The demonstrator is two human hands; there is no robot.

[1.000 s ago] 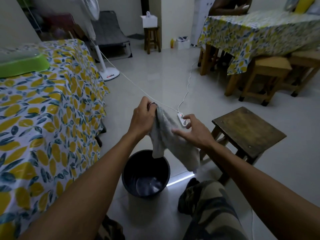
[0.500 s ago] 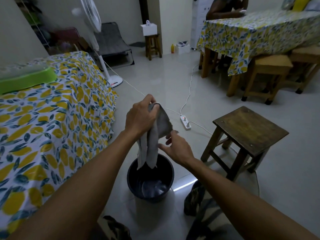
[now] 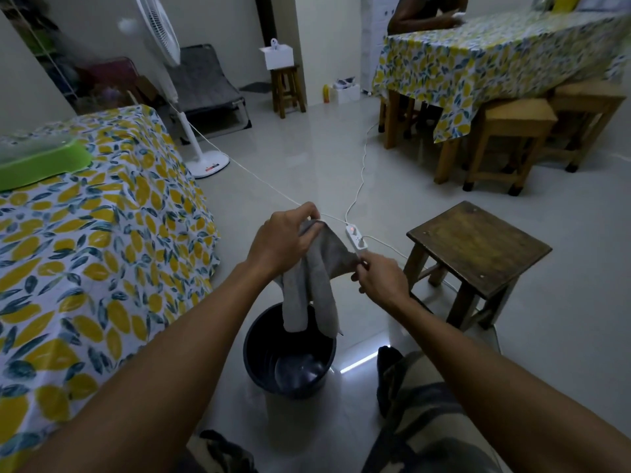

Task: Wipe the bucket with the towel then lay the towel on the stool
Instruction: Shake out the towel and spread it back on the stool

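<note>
A table under a lemon-print cloth (image 3: pixel 102 250) fills the left side of the view, its near corner hanging close to the dark stool (image 3: pixel 478 247), which stands on the tiled floor (image 3: pixel 307 165) to the right. Between them, on the floor just in front of the person's knees, sits the black bucket (image 3: pixel 290 356), upright and open; what lies in its bottom is too dim to make out. The grey towel (image 3: pixel 317 278) hangs above the bucket, its lower ends dangling over the rim. The left hand (image 3: pixel 283 240) is raised, forearm reaching forward, fingers curled closed around the towel's top edge. The right hand (image 3: pixel 379 278) is lower and just beside the stool's near corner, thumb and forefinger pinching the towel's right corner, stretching the cloth out sideways. A white power strip (image 3: pixel 355 238) lies on the floor beyond the towel.
</note>
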